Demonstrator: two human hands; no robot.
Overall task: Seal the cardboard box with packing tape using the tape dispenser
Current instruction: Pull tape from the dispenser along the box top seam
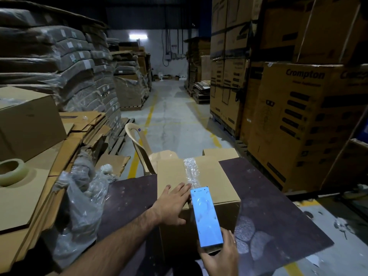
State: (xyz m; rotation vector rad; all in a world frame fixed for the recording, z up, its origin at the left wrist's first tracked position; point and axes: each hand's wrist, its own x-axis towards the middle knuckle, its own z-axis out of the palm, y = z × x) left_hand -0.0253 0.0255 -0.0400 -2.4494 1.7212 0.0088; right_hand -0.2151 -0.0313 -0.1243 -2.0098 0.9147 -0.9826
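Observation:
A brown cardboard box [173,176] sits on a dark table [268,196] right in front of me. A strip of clear, wrinkled packing tape [191,170] runs along the closed top seam from the far edge toward me. My left hand [175,202] lies flat on the box top, fingers straight, just left of the seam. My right hand [221,255] grips the near end of the light blue tape dispenser [206,216]. The dispenser's far end rests on the tape near the box's front edge.
A spare roll of clear tape [12,172] lies on flattened cardboard [29,196] at left, beside crumpled plastic wrap [83,196]. A beige plastic chair [143,148] stands behind the box. Tall stacked cartons [302,116] line the right; wrapped pallets [59,66] line the left.

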